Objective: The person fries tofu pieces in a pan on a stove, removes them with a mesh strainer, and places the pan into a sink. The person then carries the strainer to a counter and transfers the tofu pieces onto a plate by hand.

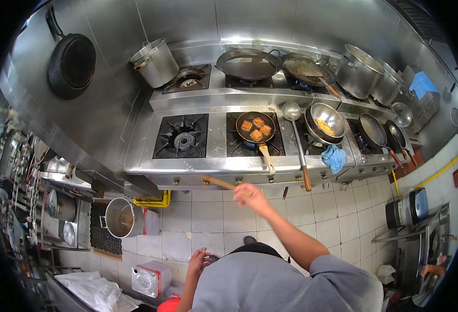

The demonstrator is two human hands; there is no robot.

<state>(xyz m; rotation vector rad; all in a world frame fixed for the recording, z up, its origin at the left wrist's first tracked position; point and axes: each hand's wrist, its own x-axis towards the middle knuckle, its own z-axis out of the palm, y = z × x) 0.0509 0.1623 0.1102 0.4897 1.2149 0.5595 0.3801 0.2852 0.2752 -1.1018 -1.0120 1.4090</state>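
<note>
My right hand (pixel 250 199) is closed round the wooden handle of a utensil (pixel 216 181), held out over the floor in front of the stove edge. Its far end is too blurred to make out. Low by my body hangs my left hand (pixel 200 260), fingers loosely bent and apart, nothing visible in it. On a front burner sits a frying pan (pixel 246 135) with several browned square pieces (pixel 258 122) in it; its pale handle points towards me. A long ladle (pixel 297 135) lies to its right, beside a strainer bowl (pixel 332 115) with yellow food resting over a pan.
The stove (pixel 140 162) carries a bare front-left burner (pixel 182 136). Behind stand a wide pan (pixel 248 67), a wok with a spatula (pixel 304 70) and tall pots (pixel 360 72). A blue cloth (pixel 334 158) lies at the front edge. A large pot (pixel 122 218) stands left on the floor.
</note>
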